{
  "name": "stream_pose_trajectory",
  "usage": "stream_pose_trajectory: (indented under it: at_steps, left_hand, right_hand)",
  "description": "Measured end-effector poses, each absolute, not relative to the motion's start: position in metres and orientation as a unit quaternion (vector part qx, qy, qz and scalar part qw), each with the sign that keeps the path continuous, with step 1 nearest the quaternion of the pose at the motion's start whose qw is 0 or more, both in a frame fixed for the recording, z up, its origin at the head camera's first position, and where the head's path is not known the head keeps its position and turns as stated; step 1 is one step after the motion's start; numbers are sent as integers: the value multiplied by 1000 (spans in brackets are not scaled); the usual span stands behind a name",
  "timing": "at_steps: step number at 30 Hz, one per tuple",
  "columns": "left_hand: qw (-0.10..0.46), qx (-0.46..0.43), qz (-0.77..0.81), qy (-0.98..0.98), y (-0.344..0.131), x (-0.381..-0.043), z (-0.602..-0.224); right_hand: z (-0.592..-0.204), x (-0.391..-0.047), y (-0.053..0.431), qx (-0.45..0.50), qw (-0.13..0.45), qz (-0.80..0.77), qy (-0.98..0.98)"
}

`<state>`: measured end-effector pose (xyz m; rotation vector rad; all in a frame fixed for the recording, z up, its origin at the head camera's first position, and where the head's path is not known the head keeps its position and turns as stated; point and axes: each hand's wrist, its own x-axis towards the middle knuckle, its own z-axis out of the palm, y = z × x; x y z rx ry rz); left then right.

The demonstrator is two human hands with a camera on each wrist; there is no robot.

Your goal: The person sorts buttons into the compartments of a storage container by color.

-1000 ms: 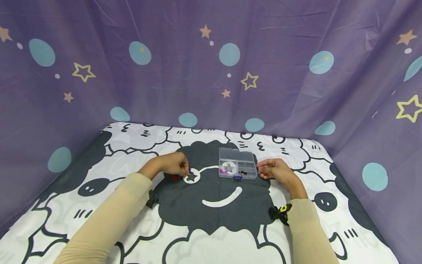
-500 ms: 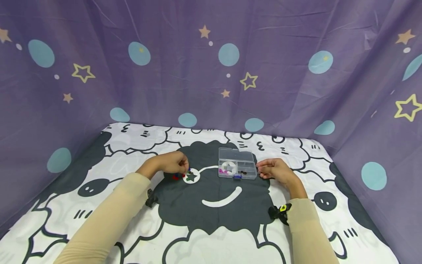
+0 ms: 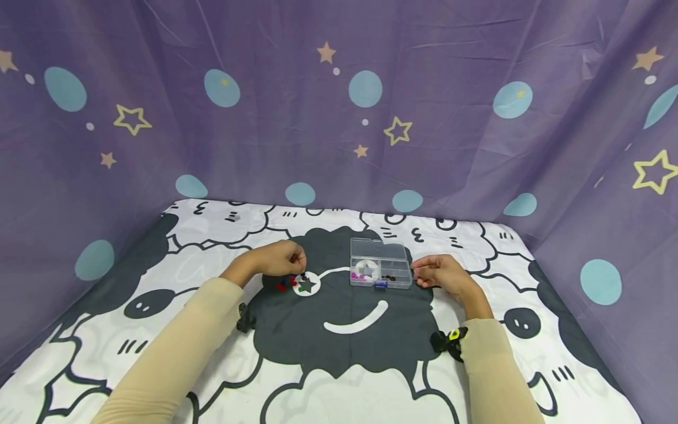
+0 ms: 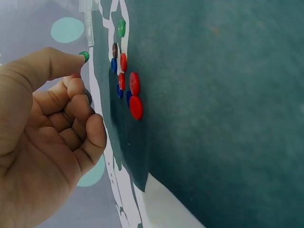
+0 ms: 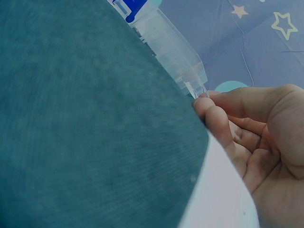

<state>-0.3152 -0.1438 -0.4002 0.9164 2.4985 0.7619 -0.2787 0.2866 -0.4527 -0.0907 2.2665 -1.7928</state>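
Observation:
Just above the dark cloth, my left hand (image 3: 278, 258) pinches a small green button (image 4: 84, 56) at the thumb tip, its other fingers curled. A dark rounded piece (image 4: 88, 96) shows among those fingers. Below lie loose buttons: red ones (image 4: 136, 107), blue ones (image 4: 114, 65), a brown one (image 4: 115, 49) and a green one (image 4: 122, 28). On the right, my right hand (image 3: 445, 275) holds the side of a clear plastic box (image 3: 389, 252) between thumb and fingers. The box's lid is raised, and a blue latch (image 3: 381, 284) sits on its front.
Inside the box, pink pieces (image 3: 357, 276) and dark brown pieces (image 3: 389, 278) lie in separate compartments. A cloth with a sheep print (image 3: 318, 388) covers the table. A purple curtain (image 3: 296, 141) hangs behind and at both sides.
My left hand has lifted slightly away from the loose buttons, so more of the red and blue ones show. My right hand and the box have stayed in place.

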Motion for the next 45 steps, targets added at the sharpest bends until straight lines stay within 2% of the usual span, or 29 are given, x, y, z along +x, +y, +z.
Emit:
stream_pose_trajectory:
  at_steps: [5,28,45]
  left_hand:
    - [170,341,274,883,-139,-320,-399]
    - [170,362,263,878,-97,-323,-381]
    - [159,378,255,876,-63,-332,-383]
  right_hand:
    - [-452,-279,288,-36,125,-614,779]
    - [-454,-278,289,-35,129,-617,776]
    - [-452,-278,288,-36,131,-614,777]
